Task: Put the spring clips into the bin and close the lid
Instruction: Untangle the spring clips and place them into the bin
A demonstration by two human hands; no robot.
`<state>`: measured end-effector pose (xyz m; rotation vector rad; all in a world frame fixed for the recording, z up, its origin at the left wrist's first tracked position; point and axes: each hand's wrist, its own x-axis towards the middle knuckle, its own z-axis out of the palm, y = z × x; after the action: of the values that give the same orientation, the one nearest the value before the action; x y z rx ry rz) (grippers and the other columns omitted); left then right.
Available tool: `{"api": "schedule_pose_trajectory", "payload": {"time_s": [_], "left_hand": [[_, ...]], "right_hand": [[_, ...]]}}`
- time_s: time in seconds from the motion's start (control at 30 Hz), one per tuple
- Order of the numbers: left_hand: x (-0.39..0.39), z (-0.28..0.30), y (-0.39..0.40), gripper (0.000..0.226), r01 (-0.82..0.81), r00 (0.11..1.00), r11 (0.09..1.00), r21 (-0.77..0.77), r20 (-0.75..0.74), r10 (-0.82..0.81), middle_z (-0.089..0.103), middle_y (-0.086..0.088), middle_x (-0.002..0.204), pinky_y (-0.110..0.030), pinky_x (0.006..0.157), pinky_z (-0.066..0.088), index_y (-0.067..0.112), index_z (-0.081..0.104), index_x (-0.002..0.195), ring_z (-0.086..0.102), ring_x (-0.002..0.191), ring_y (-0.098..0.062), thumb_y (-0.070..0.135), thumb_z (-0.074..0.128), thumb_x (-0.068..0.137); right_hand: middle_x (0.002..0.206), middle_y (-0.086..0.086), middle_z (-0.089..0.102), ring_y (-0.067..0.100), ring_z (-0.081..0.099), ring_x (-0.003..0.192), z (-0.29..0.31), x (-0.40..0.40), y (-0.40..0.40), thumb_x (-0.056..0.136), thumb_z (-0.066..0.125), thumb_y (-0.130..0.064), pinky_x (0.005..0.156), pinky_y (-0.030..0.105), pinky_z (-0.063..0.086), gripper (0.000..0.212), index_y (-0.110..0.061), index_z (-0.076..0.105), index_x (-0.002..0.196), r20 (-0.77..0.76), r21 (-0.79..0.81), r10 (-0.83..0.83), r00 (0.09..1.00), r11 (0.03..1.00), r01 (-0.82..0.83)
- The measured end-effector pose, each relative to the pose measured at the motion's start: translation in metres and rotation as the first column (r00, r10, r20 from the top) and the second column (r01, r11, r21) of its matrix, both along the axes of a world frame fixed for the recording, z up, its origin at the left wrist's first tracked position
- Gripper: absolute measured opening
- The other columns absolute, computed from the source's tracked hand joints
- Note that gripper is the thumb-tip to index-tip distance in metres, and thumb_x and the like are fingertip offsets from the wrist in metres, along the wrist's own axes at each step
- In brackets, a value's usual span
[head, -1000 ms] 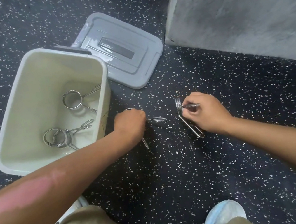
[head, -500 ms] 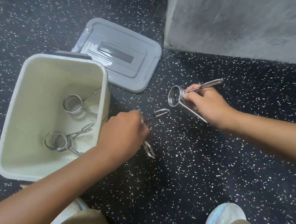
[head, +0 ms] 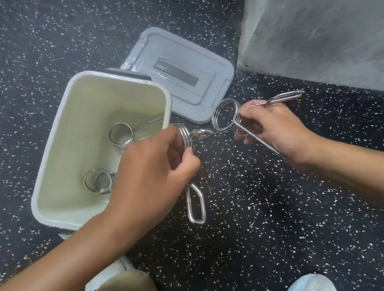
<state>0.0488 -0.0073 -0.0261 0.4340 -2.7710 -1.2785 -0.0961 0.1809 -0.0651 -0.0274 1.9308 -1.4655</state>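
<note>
Your left hand (head: 151, 174) grips one coiled steel spring clip (head: 188, 163) beside the open cream plastic bin's (head: 42, 194) right rim; your right hand (head: 271, 130) clamps another (head: 226, 117), both lifted for dropping in. Grey lid (head: 214, 84) waits on the floor behind the bin.

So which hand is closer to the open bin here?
Left. The left hand, holding a spring clip, is at the bin's near right corner, overlapping its rim in this view. The right hand, holding another clip, is further right, over the floor.
</note>
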Motion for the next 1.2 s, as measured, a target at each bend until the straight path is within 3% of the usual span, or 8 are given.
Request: {"api": "schedule_pose_trajectory", "payload": {"time_s": [0.1, 0.3, 0.43, 0.63, 0.77, 0.93, 1.1, 1.2], "left_hand": [[0.005, 0.006, -0.015, 0.025, -0.025, 1.0, 0.999, -0.026, -0.017, 0.025, 0.048, 0.012, 0.05, -0.017, 0.049, 0.031, 0.024, 0.05, 0.064, 0.046, 0.048, -0.004, 0.023, 0.066, 0.083], [0.012, -0.007, -0.068, 0.022, -0.028, 0.999, 0.958, -0.285, 0.035, 0.039, 0.051, 0.007, 0.051, -0.034, 0.05, 0.045, 0.022, 0.053, 0.067, 0.051, 0.049, -0.014, 0.023, 0.068, 0.083], [0.019, -0.031, -0.099, 0.024, 0.009, 0.984, 0.912, -0.41, 0.164, 0.064, 0.057, 0.002, 0.054, -0.039, 0.05, 0.049, 0.019, 0.051, 0.065, 0.055, 0.052, -0.023, 0.026, 0.065, 0.084], [0.023, -0.067, -0.119, 0.021, 0.199, 0.886, 0.805, -0.558, 0.454, 0.096, 0.059, -0.012, 0.062, -0.034, 0.048, 0.04, 0.008, 0.059, 0.069, 0.057, 0.058, -0.034, 0.023, 0.057, 0.084], [0.023, -0.087, -0.119, 0.03, 0.311, 0.795, 0.805, -0.505, 0.602, 0.071, 0.045, -0.008, 0.062, -0.032, 0.05, 0.032, 0.012, 0.037, 0.061, 0.052, 0.062, -0.034, 0.019, 0.055, 0.084], [0.026, -0.101, -0.12, 0.018, 0.395, 0.735, 0.78, -0.485, 0.677, 0.049, 0.062, -0.014, 0.086, -0.032, 0.061, 0.035, 0.01, 0.044, 0.076, 0.055, 0.074, -0.034, 0.018, 0.055, 0.088], [0.029, -0.103, -0.119, 0.007, 0.412, 0.737, 0.764, -0.496, 0.675, 0.041, 0.067, -0.015, 0.091, -0.032, 0.061, 0.036, 0.013, 0.052, 0.082, 0.058, 0.075, -0.035, 0.015, 0.054, 0.088], [0.032, -0.103, -0.121, 0.011, 0.406, 0.739, 0.766, -0.499, 0.672, 0.046, 0.067, -0.015, 0.092, -0.032, 0.061, 0.037, 0.014, 0.048, 0.081, 0.064, 0.08, -0.036, 0.016, 0.052, 0.091]], "right_hand": [[0.071, 0.002, 0.068, 0.021, 0.068, 0.067, 0.006, -0.001, -0.016, 0.1, 0.054, -0.019, 0.065, 0.033, 0.051, 0.02, -0.013, 0.065, 0.085, -0.005, -0.029, 0.018, 1.0, 0.999, -0.019], [0.076, 0.006, 0.07, 0.022, 0.067, 0.067, 0.019, -0.003, -0.051, 0.099, 0.059, -0.029, 0.064, 0.034, 0.051, 0.023, -0.008, 0.066, 0.09, -0.05, -0.1, 0.025, 0.998, 0.995, -0.03], [0.086, 0.017, 0.068, 0.023, 0.064, 0.067, 0.027, -0.001, -0.073, 0.09, 0.061, -0.042, 0.064, 0.036, 0.049, 0.04, -0.004, 0.067, 0.1, -0.048, -0.153, 0.054, 0.997, 0.986, -0.061], [0.072, -0.002, 0.068, 0.019, 0.064, 0.062, 0.028, 0.002, -0.1, 0.094, 0.064, -0.028, 0.062, 0.032, 0.049, 0.015, -0.016, 0.063, 0.085, -0.086, -0.156, 0.109, 0.99, 0.98, -0.121], [0.072, -0.007, 0.068, 0.012, 0.067, 0.061, 0.03, 0.003, -0.114, 0.1, 0.06, -0.023, 0.066, 0.033, 0.049, 0.015, -0.017, 0.061, 0.087, -0.177, -0.075, 0.187, 0.966, 0.976, -0.203], [0.08, -0.009, 0.07, 0.004, 0.065, 0.067, 0.032, 0.001, -0.136, 0.099, 0.06, -0.033, 0.073, 0.026, 0.053, 0.021, -0.012, 0.064, 0.098, -0.398, 0.156, 0.338, 0.853, 0.941, -0.3], [0.084, -0.006, 0.068, 0.021, 0.065, 0.074, 0.025, 0.001, -0.165, 0.095, 0.064, -0.026, 0.071, 0.036, 0.053, 0.016, -0.011, 0.063, 0.1, -0.5, 0.199, 0.409, 0.763, 0.912, -0.358], [0.092, -0.007, 0.064, 0.016, 0.059, 0.081, 0.017, 0.004, -0.177, 0.096, 0.062, -0.027, 0.07, 0.031, 0.045, 0.013, -0.015, 0.06, 0.102, -0.607, 0.319, 0.53, 0.592, 0.845, -0.43]]}}
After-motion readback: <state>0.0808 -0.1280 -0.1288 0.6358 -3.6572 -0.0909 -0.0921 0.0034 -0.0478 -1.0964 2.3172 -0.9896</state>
